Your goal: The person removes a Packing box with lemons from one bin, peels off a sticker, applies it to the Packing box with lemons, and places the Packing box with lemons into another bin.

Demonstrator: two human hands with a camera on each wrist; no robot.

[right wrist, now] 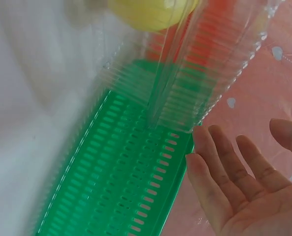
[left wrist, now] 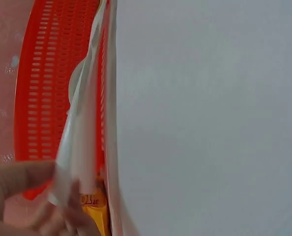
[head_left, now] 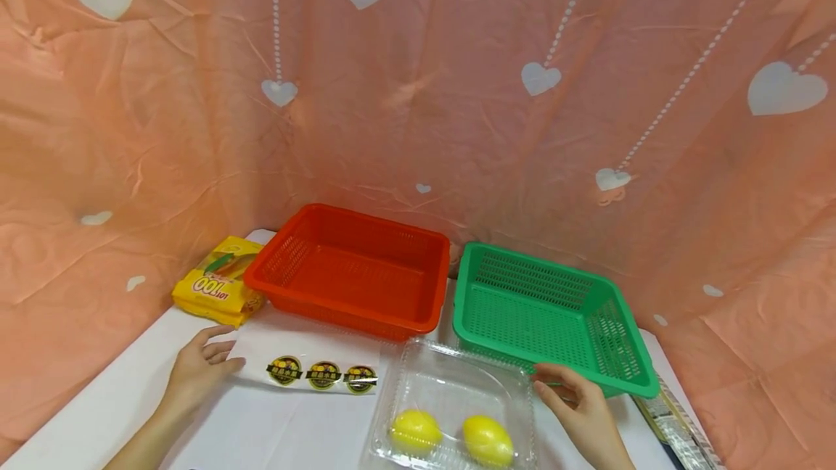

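My left hand (head_left: 199, 372) pinches the left end of a white sticker sheet (head_left: 251, 343), which shows three round black-and-gold stickers (head_left: 323, 376) along its lower edge. In the left wrist view the sheet (left wrist: 74, 128) appears nearly edge-on between thumb and fingers. A clear plastic clamshell box (head_left: 457, 390) with its lid down stands on the table, two yellow lemons (head_left: 416, 431) inside it. My right hand (head_left: 578, 412) is at the box's right side, fingers loosely extended. In the right wrist view its fingertips (right wrist: 197, 160) are close to the box's corner.
A red basket (head_left: 366, 321) stands at the back, a green basket (head_left: 555, 365) to its right, just behind my right hand. A yellow snack packet (head_left: 218, 278) lies at the left. Folded printed material (head_left: 673, 419) sits at the right edge. A pink curtain (head_left: 418, 93) hangs behind.
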